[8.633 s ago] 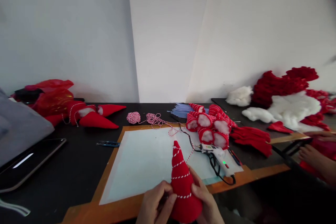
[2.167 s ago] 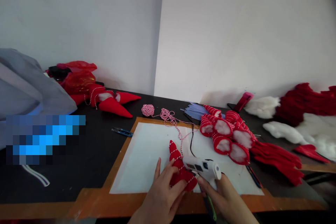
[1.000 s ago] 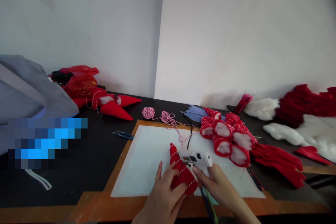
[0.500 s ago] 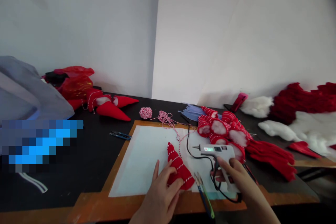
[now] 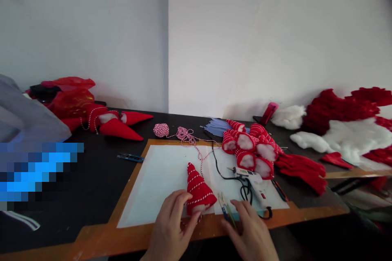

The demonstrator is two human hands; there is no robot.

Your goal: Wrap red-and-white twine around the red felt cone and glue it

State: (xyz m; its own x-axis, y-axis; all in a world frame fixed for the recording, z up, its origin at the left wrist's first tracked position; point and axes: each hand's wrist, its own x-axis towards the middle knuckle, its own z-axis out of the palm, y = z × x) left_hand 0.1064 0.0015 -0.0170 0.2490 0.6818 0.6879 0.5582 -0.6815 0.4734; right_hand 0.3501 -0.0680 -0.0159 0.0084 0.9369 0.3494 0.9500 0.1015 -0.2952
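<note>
**Recorder:** Light?
**Cataloguer:** Soft, moderate, cool. Brightest on the smooth white projecting wall panel (image 5: 205,49); duller on the flat grey wall (image 5: 82,28) to its left. White rectangular paper sheet (image 5: 162,171) evenly lit.
**Recorder:** Shadows?
**Cataloguer:** Faint, soft-edged, on the grey wall right of the crumpled translucent red plastic bag (image 5: 73,102). Near-black beneath the table, lower right.
**Recorder:** Condition?
**Cataloguer:** Dark vignette, upper-right corner. Coarse blue pixel mosaic (image 5: 39,171), lower left. Wide-angle stretch toward the sides. White fluffy stuffing (image 5: 352,138): detail soft. Red cloth cone with red-and-white cord (image 5: 197,185): stripes legible.
</note>
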